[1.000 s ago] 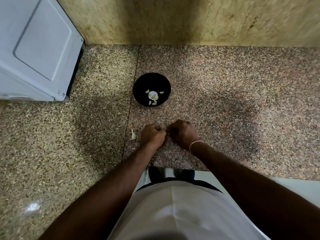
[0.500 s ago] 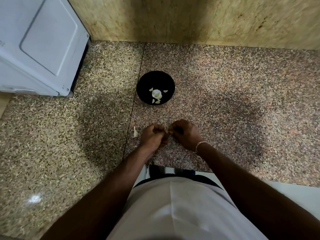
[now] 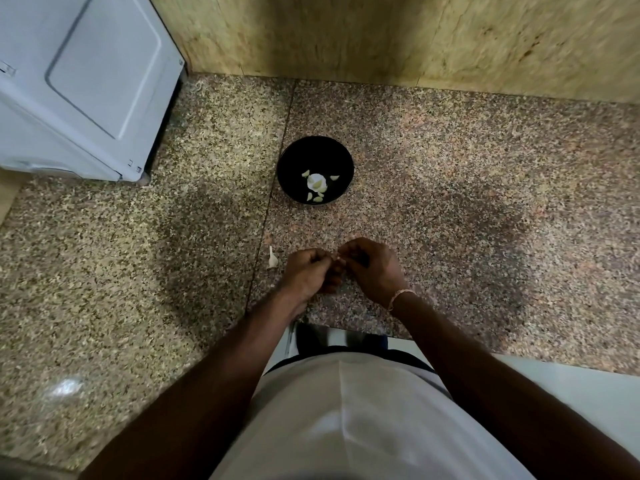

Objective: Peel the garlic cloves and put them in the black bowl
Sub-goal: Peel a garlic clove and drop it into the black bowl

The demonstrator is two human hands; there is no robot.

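Observation:
The black bowl (image 3: 301,157) stands on the speckled granite counter (image 3: 450,202), holding several pale garlic pieces (image 3: 316,183). Nearer to me, my left hand (image 3: 306,273) and my right hand (image 3: 372,268) meet fingertip to fingertip, both pinching a small garlic clove (image 3: 336,259) that is mostly hidden by the fingers. A pale bit of garlic with a thin stem (image 3: 272,258) lies on the counter just left of my left hand.
A white appliance (image 3: 79,84) stands at the back left of the counter. A yellowish stone wall (image 3: 415,39) closes the back. The counter's front edge (image 3: 519,358) runs close to my body, with white floor below at the right.
The view has shifted slightly, so bowl and appliance sit a little further right in frame. My hands stay together on the clove, fingers working it a little.

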